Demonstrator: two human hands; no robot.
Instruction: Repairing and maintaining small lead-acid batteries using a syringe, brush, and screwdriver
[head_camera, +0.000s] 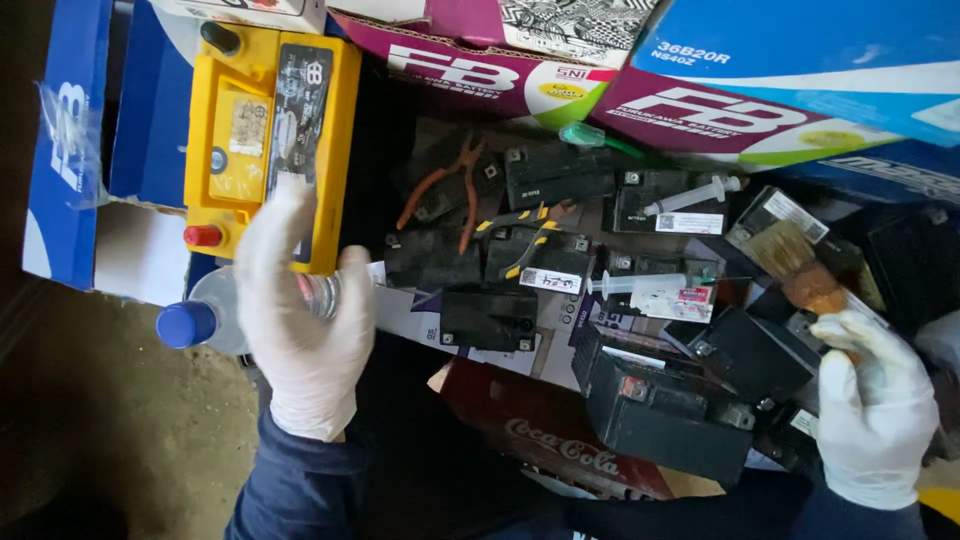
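Cluttered with small black batteries and tools, the surface below me lies hemmed in by coloured cardboard boxes along the far side, with bare dirt floor (110, 400) at the near left.

My left hand (305, 330), in a white glove, is closed around a clear plastic bottle (225, 310) lying on its side; its blue cap (186, 324) points left, out past my fingers. Just beyond that grip stands a yellow battery (270, 140) with a red terminal cap and a black one, and left of it a blue and white box (65, 160).

My right hand (872, 400), also gloved, is closed around the wooden handle of a paintbrush (795, 262), whose pale bristles point up and away from me. Just left of this grip a black battery (665, 405) sits near me, resting on a red carton.

Farther out, between my two hands, more black batteries lie packed together. Two syringes rest on them, one (695, 195) farther off and one (640, 284) nearer. Orange-handled pliers (450, 190) lie toward the yellow battery, and black and yellow pliers (530, 235) just right of those. Purple and white boxes (480, 70) line the back, a blue box (800, 50) at the far right.
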